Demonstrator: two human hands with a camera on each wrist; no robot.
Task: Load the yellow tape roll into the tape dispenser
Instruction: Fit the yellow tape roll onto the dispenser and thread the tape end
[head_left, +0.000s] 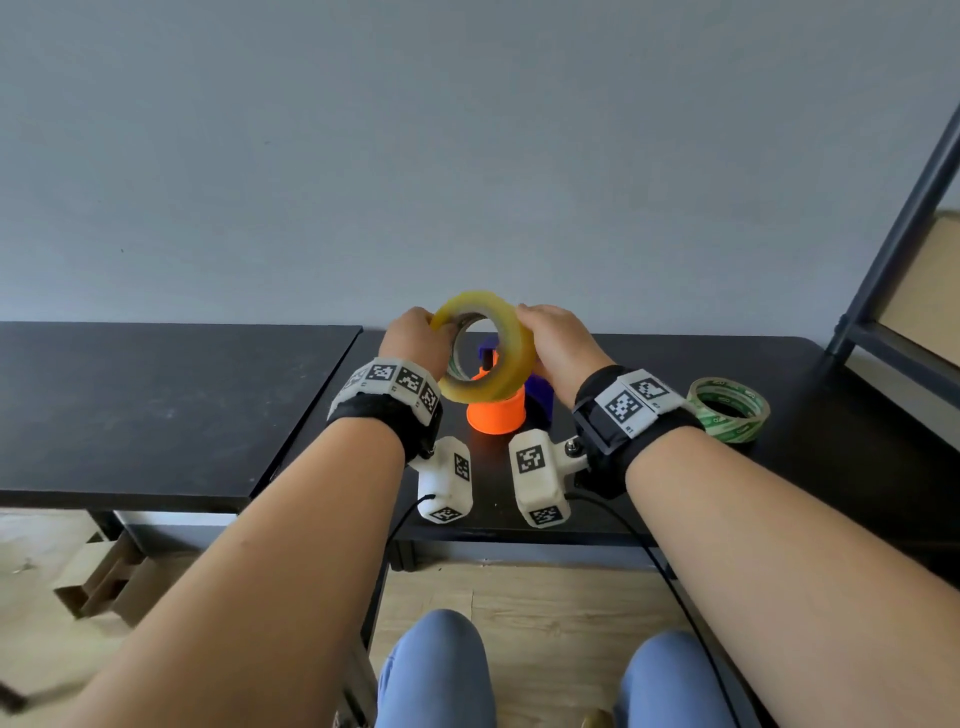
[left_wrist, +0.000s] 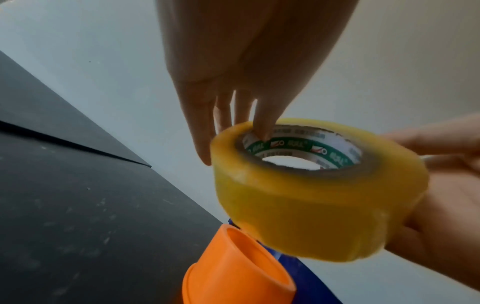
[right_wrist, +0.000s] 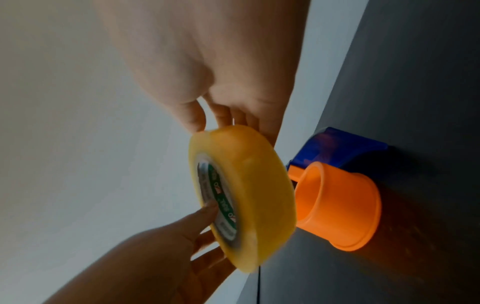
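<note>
Both hands hold the yellow tape roll (head_left: 511, 358) tilted in the air, just above the tape dispenser. My left hand (head_left: 415, 338) grips its left side: one fingertip (left_wrist: 265, 131) sits inside the printed core and the other fingers lie outside the rim. My right hand (head_left: 558, 343) clasps the right rim, thumb (right_wrist: 193, 121) on the outer face of the roll (right_wrist: 259, 185). The dispenser stands on the black table (head_left: 810, 374) with its orange spool (head_left: 496, 413) pointing up and its blue body (head_left: 540, 392) behind. The spool (right_wrist: 345, 205) is bare, close under the roll (left_wrist: 311, 205).
A second tape roll with green print (head_left: 730, 409) lies flat on the table to the right. A separate black table (head_left: 156, 405) adjoins on the left with a narrow gap. A dark metal shelf frame (head_left: 893, 249) rises at far right. Cardboard (head_left: 104, 582) lies on the floor.
</note>
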